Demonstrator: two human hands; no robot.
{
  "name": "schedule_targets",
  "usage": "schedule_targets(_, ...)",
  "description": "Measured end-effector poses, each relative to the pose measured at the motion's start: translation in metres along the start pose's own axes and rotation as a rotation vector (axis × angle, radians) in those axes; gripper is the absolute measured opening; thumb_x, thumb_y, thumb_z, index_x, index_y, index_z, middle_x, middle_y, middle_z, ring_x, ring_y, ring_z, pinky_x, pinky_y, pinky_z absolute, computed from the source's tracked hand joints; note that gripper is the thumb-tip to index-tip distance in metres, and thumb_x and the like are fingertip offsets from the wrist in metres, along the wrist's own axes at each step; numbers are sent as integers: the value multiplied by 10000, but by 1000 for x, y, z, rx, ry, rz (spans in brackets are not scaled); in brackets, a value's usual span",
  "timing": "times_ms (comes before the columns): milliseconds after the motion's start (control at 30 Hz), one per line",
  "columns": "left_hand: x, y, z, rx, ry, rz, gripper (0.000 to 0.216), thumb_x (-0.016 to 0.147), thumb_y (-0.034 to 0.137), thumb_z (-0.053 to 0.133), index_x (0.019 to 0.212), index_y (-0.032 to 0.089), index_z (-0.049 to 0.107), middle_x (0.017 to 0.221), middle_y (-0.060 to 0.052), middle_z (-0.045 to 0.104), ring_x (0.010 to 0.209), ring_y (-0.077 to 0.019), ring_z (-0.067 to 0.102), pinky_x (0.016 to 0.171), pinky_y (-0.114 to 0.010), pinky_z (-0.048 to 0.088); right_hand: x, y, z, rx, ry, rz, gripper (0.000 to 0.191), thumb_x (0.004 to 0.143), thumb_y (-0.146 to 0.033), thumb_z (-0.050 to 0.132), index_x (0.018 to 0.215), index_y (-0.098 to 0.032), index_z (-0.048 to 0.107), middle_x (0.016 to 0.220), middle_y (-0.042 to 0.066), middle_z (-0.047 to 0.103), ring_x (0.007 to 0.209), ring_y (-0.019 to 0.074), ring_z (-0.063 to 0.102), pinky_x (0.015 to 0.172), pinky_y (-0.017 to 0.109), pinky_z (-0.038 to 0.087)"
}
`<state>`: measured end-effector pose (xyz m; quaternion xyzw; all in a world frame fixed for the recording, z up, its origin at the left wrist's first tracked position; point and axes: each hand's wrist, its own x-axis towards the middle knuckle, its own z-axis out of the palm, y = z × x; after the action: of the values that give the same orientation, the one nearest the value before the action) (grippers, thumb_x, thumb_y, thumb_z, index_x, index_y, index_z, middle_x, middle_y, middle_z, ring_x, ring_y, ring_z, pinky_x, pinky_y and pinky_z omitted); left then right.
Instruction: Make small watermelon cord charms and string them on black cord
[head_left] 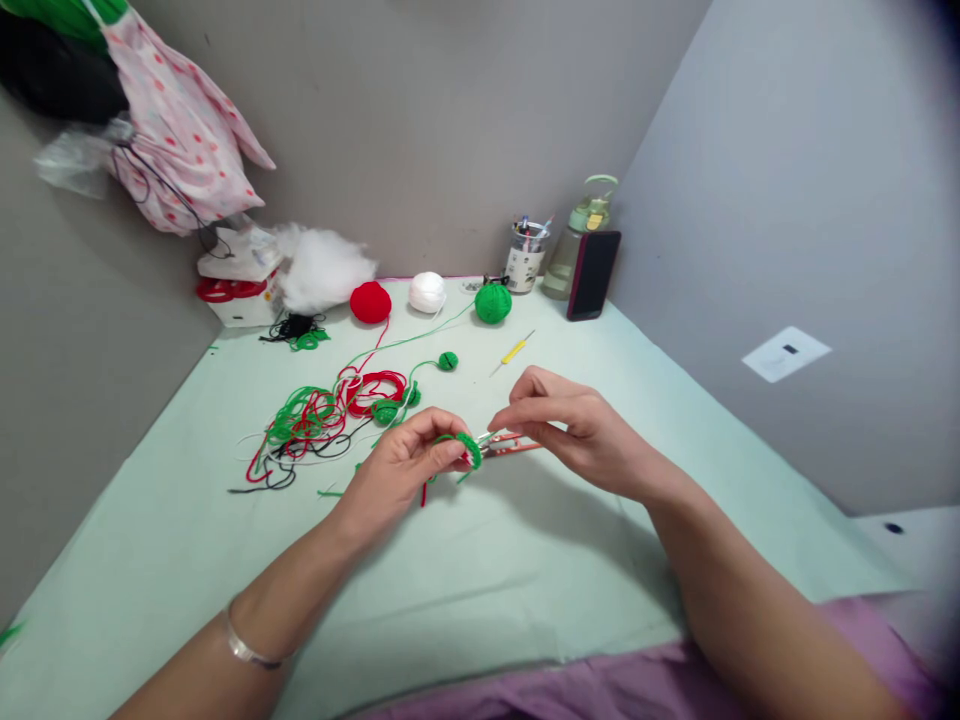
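Note:
My left hand (401, 462) pinches a small green crocheted piece (469, 447) with a bit of red at its edge. My right hand (574, 428) is closed on small orange-handled scissors (510, 444), whose tip meets the piece. Both hands hover over the pale green table cover (525, 580), near its middle. A red yarn end hangs below the left fingers.
A tangle of green, red, black and white yarn (322, 420) lies left of the hands. Red (370, 302), white (427, 292) and green (493, 303) yarn balls sit at the back, with stuffing (322, 268), a pen cup (525, 258), a bottle (577, 240), a phone (593, 274) and a yellow hook (514, 351).

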<state>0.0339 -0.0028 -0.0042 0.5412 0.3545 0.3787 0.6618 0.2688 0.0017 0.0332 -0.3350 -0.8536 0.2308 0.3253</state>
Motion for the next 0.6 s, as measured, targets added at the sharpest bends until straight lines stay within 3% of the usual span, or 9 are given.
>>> schedule_targets(600,-2,1,1,5,-68,0,138,889,325,655,910,190,636,828,5,605,791,-145,578,770,-265,434,-1,2,1,132,-34,67,237,976,-136,527,1032,-211,745,890,41,546,779,118,575,653,235,483)
